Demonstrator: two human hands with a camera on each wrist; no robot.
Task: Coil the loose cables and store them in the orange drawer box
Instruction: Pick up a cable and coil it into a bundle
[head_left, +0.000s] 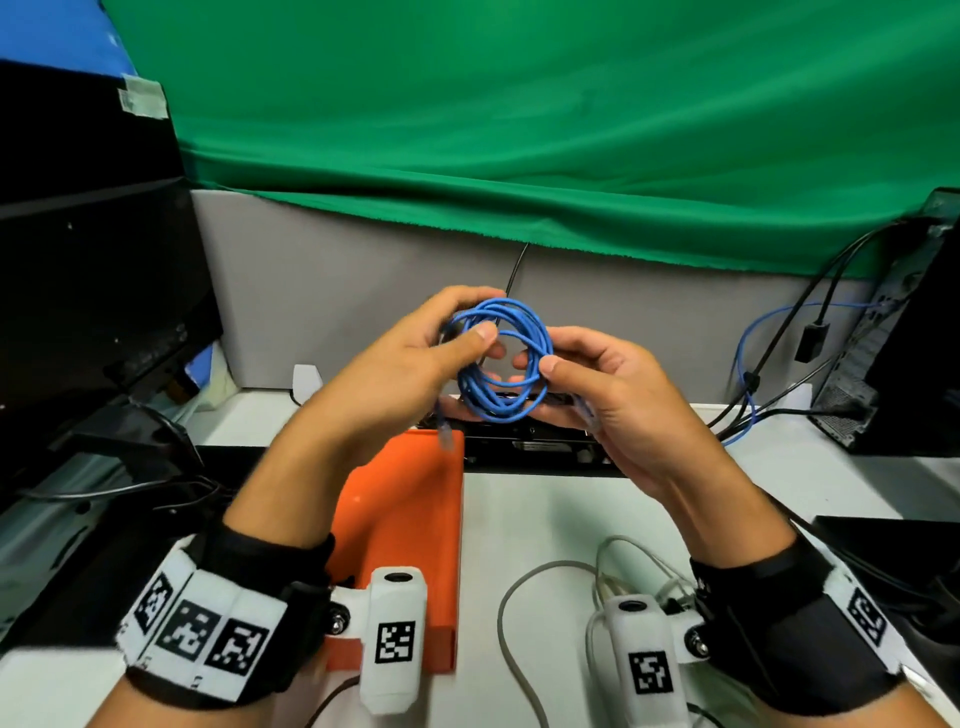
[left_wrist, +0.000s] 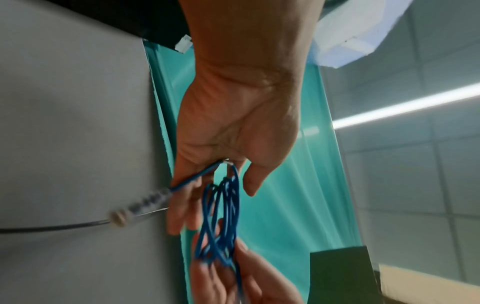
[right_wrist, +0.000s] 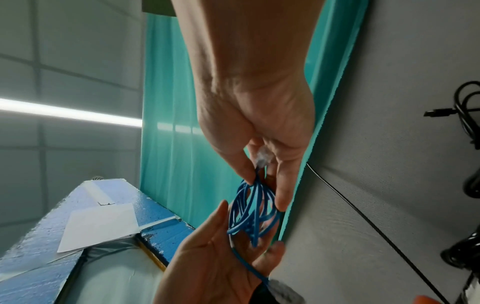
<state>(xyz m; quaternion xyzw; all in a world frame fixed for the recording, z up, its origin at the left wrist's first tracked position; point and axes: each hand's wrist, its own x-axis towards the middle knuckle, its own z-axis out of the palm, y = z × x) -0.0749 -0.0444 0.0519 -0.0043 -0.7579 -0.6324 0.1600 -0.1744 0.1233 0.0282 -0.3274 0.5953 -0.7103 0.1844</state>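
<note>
Two hands hold one blue cable (head_left: 501, 358) up in the air, above the far end of the orange drawer box (head_left: 410, 525). The cable is wound into a round bunch of loops. The left hand (head_left: 400, 374) curls around the left side of the bunch, with its thumb pressed on the front of the loops. The right hand (head_left: 608, 395) pinches the right side between its thumb and fingers. Both palms face each other, and both wrists are raised off the white desk (head_left: 675, 499). One plug end (head_left: 445, 429) of the cable hangs down under the left hand, just over the box. The other clear plug (right_wrist: 263, 157) sits inside the right hand.

The box lies flat on the desk below the left arm. A grey cable (head_left: 524, 613) lies loose on the desk under the right wrist. A black flat device (head_left: 540, 447) sits behind the box, partly hidden by the hands. A green cloth (head_left: 519, 130) hangs at the back.
</note>
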